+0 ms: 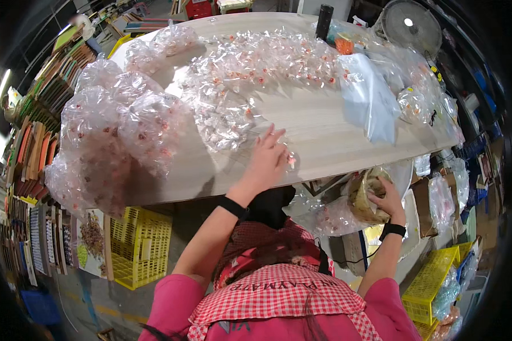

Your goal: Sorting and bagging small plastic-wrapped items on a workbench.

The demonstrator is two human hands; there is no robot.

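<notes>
My left hand (269, 157) is over the near edge of the wooden table (318, 125), its fingers stretched out and apart. Close beside its fingers lies a small clear packet (291, 161) with a reddish bit in it. Below the table edge on the right, my right hand (388, 200) grips the rim of a round tan tub (360, 199), thumb over its opening. A clear plastic bag (331, 219) extends from the tub's left side, with small packets in it. What lies deep inside the tub is hard to make out. Loose clear packets (267, 59) spread across the tabletop beyond my left hand.
Full clear bags (119, 119) are heaped on the table's left. Flat bluish plastic bags (371, 96) lie right, near a fan (409, 25) and a black cylinder (323, 21). Yellow crates (139, 247) stand on the floor. Stacked boards (37, 148) line the left side.
</notes>
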